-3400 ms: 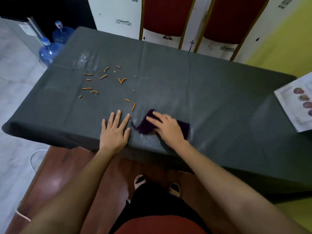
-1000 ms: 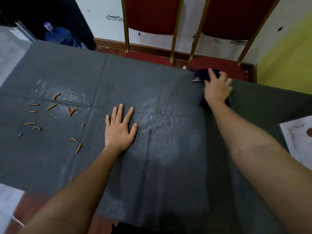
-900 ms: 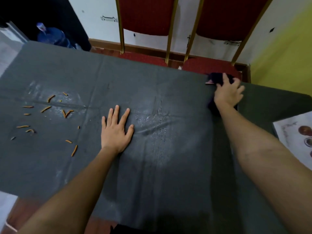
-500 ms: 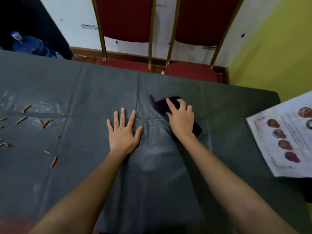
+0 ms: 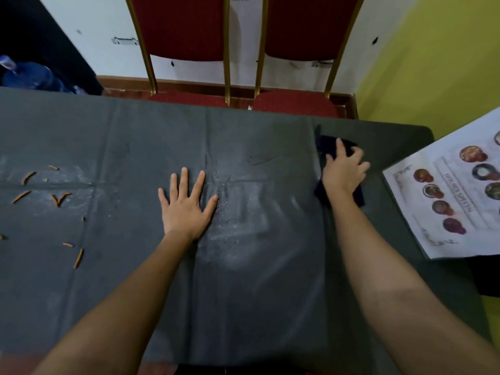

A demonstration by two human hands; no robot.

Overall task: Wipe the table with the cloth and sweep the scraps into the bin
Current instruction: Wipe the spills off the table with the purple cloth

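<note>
Head view, looking down.

- Dark grey cloth-covered tabletop [image 5: 135,293] fills most of the frame. Its fold creases are visible.
- Left grip [image 5: 186,207]: palm down, flat on the tabletop near the middle. The fingers are straight and spread, and it holds nothing.
- Right grip [image 5: 342,171]: palm down on the small dark purple wiping cloth [image 5: 327,140], with the fingers spread over it and pressing it to the tabletop. They do not appear to curl round it, though the fingertips are motion-blurred.
- The cloth lies toward the far right of the tabletop, near the far edge. Its corners show beyond the fingers and beside the wrist.
- A patch of fine water droplets [image 5: 224,212] sits just right of the left grip, between the two grips. The surface around it looks streaked and shiny.
- Thin orange strip-shaped scraps [image 5: 61,198] are scattered on the left part of the tabletop, well apart from both grips and from the cloth. Some run out of frame at the left edge.
- A white printed sheet with round dish pictures [image 5: 460,190] lies at the right edge, near the right grip and not touching it.
- Behind the tabletop, two red padded chairs with gold metal frames [image 5: 184,25] stand side by side against a white wall.
- A blue plastic water bottle [image 5: 29,77] is at the far left, and a yellow wall [image 5: 433,63] at the right.
</note>
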